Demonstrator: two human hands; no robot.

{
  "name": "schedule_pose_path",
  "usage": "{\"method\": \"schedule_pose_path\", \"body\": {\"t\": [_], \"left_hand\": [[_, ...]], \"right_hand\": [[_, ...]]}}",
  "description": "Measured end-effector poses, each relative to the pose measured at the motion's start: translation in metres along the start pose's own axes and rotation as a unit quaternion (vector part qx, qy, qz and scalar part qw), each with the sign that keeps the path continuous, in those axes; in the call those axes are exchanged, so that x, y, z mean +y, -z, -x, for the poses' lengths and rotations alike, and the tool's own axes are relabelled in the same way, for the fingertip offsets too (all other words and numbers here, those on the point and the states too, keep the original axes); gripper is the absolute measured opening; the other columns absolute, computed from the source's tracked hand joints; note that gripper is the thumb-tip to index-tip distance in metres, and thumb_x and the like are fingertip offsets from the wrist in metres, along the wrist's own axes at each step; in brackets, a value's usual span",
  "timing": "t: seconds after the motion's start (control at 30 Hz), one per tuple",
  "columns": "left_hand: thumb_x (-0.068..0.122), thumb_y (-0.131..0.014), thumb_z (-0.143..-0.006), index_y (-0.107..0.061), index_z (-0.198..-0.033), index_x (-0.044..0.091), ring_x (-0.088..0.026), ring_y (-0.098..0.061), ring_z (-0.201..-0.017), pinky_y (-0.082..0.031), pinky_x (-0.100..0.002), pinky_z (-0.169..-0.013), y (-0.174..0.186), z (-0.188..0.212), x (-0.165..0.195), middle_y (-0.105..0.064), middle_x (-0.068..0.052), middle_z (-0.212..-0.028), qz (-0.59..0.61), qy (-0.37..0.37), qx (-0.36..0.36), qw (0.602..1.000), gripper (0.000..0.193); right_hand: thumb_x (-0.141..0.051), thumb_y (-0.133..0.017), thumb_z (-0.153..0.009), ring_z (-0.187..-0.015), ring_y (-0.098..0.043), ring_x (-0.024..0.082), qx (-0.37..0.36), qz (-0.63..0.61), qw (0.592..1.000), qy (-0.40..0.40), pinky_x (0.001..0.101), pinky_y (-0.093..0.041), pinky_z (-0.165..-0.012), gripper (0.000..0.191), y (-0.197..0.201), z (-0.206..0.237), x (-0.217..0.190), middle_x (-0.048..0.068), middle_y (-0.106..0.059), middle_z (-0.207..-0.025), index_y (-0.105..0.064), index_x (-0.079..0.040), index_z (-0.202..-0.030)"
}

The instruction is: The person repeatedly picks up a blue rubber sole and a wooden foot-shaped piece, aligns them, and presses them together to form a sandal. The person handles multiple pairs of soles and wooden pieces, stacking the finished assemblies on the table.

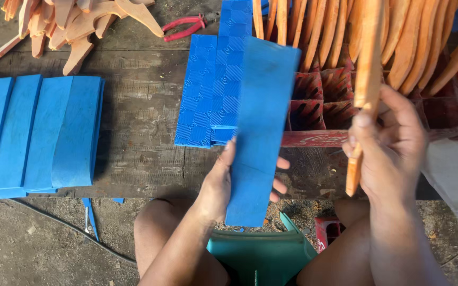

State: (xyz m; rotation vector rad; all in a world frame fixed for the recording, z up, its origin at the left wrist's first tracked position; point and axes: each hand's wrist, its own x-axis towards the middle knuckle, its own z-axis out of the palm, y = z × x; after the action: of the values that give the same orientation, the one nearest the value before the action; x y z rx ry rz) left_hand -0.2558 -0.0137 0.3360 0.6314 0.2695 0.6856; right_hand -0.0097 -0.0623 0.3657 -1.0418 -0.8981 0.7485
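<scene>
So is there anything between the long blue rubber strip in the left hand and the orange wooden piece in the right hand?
Nothing visible. The left hand holds the long blue rubber strip upright, the right hand grips the orange wooden piece, and only open air over the red crate lies between them.

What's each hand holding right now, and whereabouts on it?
Left hand grips a blue strip at its lower half. Right hand holds an orange wooden piece near its lower end.

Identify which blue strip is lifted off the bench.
The smooth blue strip in the left hand; the other blue strips lie flat on the bench.
</scene>
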Motion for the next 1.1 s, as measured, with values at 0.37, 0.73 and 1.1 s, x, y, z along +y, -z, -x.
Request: {"method": "schedule_pose_path", "body": {"t": [0.37, 0.73, 1.1], "left_hand": [[0.094, -0.026, -0.076, -0.036, -0.16, 0.003, -0.024, -0.071, -0.11, -0.063, -0.039, -0.081, 0.012, 0.019, 0.021, -0.061, -0.021, -0.136, -0.163, 0.261, -0.119, 0.944, 0.125], [0.058, -0.067, -0.101, -0.015, -0.166, 0.014, -0.025, -0.043, -0.15, -0.039, -0.043, -0.123, 0.004, -0.001, -0.015, -0.032, -0.018, -0.168, -0.285, -0.223, -0.05, 0.931, 0.094], [0.034, -0.049, -0.1, -0.035, -0.151, 0.007, -0.033, -0.064, -0.119, -0.058, -0.05, -0.098, 0.014, -0.008, -0.014, -0.055, -0.021, -0.143, -0.056, -0.18, 0.082, 0.979, 0.06]], "right_hand": [[-0.004, -0.084, -0.076, -0.08, -0.068, 0.013, -0.259, 0.368, 0.893, 0.03, 0.0275, -0.053, -0.073, 0.044, 0.023, -0.014, -0.008, 0.001, -0.07, -0.1, -0.066, -0.001, -0.116], [-0.01, -0.071, -0.092, -0.043, -0.036, 0.001, -0.111, 0.018, 0.952, -0.284, 0.0208, -0.027, -0.033, 0.021, -0.013, 0.001, 0.015, -0.005, -0.043, -0.067, -0.054, -0.008, -0.105], [-0.007, -0.064, -0.099, -0.06, -0.052, 0.005, -0.115, -0.008, 0.978, -0.176, 0.0224, -0.043, -0.046, 0.049, -0.041, 0.016, 0.015, 0.005, -0.062, -0.11, -0.053, -0.006, -0.147]]}}
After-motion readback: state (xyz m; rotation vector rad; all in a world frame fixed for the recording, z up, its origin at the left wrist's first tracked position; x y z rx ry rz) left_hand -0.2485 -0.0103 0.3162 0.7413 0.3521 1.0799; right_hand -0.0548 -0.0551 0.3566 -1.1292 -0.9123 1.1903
